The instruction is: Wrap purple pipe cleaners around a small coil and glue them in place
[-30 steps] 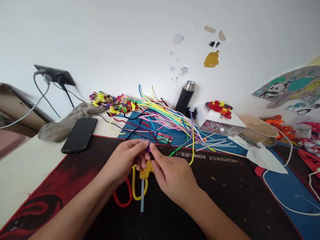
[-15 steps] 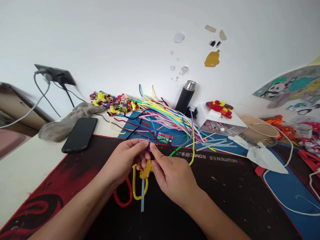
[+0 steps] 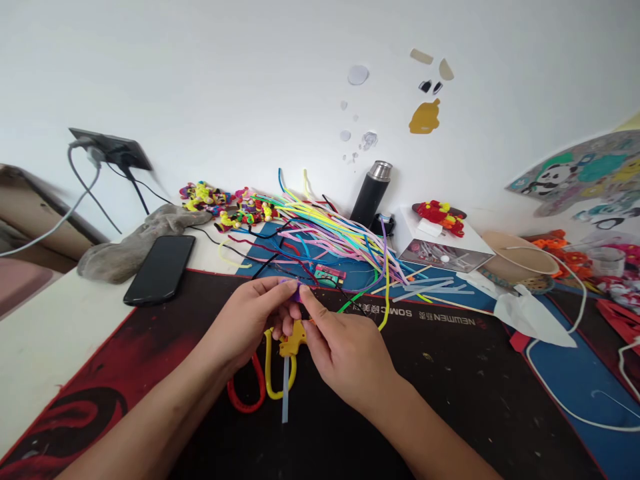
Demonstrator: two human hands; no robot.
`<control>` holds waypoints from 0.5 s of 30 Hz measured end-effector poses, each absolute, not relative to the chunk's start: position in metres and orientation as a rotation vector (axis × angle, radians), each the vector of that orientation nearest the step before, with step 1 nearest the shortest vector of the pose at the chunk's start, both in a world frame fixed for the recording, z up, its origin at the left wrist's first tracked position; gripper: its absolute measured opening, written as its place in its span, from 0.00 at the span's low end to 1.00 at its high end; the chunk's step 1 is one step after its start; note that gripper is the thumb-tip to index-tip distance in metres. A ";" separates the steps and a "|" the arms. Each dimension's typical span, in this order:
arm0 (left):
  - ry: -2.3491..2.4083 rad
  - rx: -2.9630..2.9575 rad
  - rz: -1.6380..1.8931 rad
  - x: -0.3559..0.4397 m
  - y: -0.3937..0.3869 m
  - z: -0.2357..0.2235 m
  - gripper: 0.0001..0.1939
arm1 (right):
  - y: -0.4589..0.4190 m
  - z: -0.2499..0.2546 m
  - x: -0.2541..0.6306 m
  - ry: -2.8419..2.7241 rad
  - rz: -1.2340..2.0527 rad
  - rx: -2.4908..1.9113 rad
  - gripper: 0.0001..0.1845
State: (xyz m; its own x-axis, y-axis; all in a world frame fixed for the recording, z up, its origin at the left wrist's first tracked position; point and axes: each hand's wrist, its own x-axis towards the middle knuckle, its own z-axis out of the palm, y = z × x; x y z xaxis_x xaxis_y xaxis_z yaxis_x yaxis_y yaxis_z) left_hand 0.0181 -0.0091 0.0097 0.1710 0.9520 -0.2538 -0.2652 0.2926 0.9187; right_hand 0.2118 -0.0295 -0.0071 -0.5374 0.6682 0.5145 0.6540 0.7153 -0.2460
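While the black desk mat (image 3: pixel 440 373) spreads beneath the yellow glue gun (image 3: pixel 291 345), the heap of pipe cleaners (image 3: pixel 330 230) lies beyond the gun, with the black vacuum flask (image 3: pixel 370 197) leaning behind and to its right. The smartphone (image 3: pixel 160 270) is to the gun's far left (its screen is dark).

Just above the glue gun, my left hand (image 3: pixel 257 313) is nearly closed, thumb and forefinger pinching a small purple piece (image 3: pixel 299 293), the other fingers curled in. My right hand (image 3: pixel 353 353) comes in from the gun's right, half open: its forefinger reaches the piece, its thumb stands apart lower down. I cannot tell whether that hand grips anything.

Nothing in my grip has visibly shifted over the last moment, which I judge means steady pressing or fine shaping. The translucent glue stick (image 3: pixel 285 393) juts from the gun towards me, beside a red loop handle (image 3: pixel 247 403).
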 end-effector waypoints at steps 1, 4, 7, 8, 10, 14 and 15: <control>1.025 0.860 1.034 0.018 -0.009 0.010 0.21 | -0.029 -0.007 0.212 -2.333 0.031 -1.009 0.27; 1.035 0.868 1.029 0.018 -0.009 0.009 0.21 | -0.030 -0.008 0.212 -2.343 0.032 -1.020 0.28; 1.035 0.870 1.026 0.018 -0.008 0.010 0.21 | -0.030 -0.008 0.212 -2.341 0.027 -1.009 0.28; 1.034 0.869 1.027 0.018 -0.008 0.010 0.21 | -0.030 -0.008 0.212 -2.338 0.024 -1.008 0.27; 1.032 0.863 1.029 0.018 -0.008 0.010 0.21 | -0.030 -0.008 0.212 -2.330 0.019 -1.005 0.27; 1.026 0.852 1.033 0.018 -0.009 0.010 0.22 | -0.030 -0.006 0.212 -2.323 0.018 -1.002 0.26; 1.025 0.852 1.032 0.018 -0.009 0.010 0.22 | -0.030 -0.006 0.211 -2.322 0.016 -0.999 0.25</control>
State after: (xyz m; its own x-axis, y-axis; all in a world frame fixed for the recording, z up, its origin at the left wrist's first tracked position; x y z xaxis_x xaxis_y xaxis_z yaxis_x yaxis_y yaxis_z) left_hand 0.0185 -0.0086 0.0103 0.1701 0.9508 -0.2591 -0.2662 0.2975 0.9169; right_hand 0.2114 -0.0299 -0.0062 -0.5335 0.6633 0.5248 0.6559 0.7162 -0.2384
